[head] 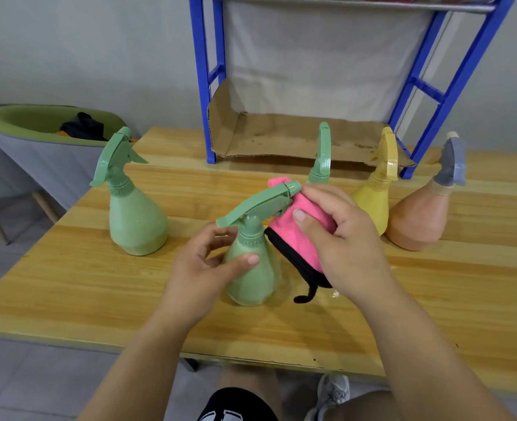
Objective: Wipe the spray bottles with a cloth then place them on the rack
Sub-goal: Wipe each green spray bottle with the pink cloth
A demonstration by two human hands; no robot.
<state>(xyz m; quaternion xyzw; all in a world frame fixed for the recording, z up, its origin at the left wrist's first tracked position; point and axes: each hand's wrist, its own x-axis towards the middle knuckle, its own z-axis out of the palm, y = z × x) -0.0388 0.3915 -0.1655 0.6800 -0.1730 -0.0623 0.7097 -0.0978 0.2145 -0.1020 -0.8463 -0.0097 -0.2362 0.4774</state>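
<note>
Item: green spray bottle (252, 268), upright just before the blue rack (451, 92), my left hand (204, 268) gripping its body, right hand (339, 238) pinching the pink cloth (302, 235) at the nozzle (best wiped downward, bottle steadied).

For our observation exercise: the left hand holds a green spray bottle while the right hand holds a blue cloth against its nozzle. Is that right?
No: the head view shows a pink cloth, not blue. The left hand, green spray bottle and right hand are as stated.
</note>
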